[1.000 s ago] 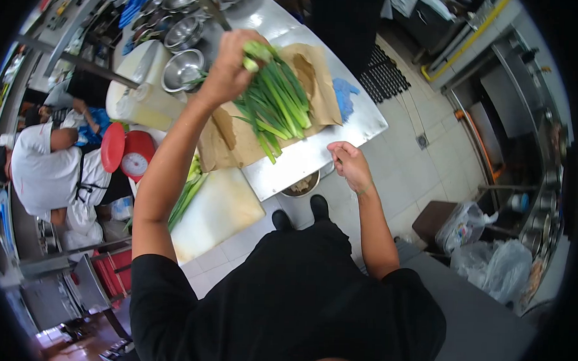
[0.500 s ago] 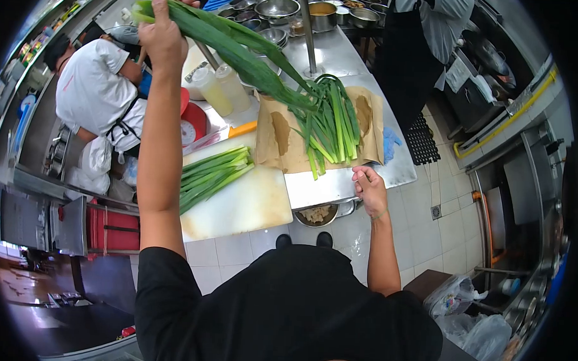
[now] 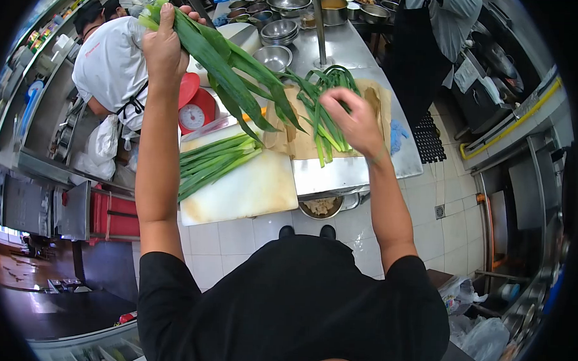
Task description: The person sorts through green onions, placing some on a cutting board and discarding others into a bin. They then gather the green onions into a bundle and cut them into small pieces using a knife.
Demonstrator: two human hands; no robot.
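A bunch of long green leafy stalks (image 3: pixel 226 67) is gripped near its pale end by my left hand (image 3: pixel 166 46), raised at the upper left, and the leaves hang down to the right. My right hand (image 3: pixel 358 119) is over the other green stalks (image 3: pixel 329 132), which lie on brown paper (image 3: pixel 380 114); its fingers are curled and blurred, and I cannot make out what they hold. More cut stalks (image 3: pixel 216 162) lie on the white cutting board (image 3: pixel 257 192).
A red scale (image 3: pixel 197 113) stands behind the board. Metal bowls (image 3: pixel 274 58) and a pole (image 3: pixel 319 32) are farther back on the steel table (image 3: pixel 333 182). One person in white (image 3: pixel 111 63) is at the left; another in a dark apron (image 3: pixel 417 51) is at the right.
My right hand has moved up from the table's front edge to over the stalks on the paper. The bunch in my left hand has swung clear of that pile and its leaves hang lower.
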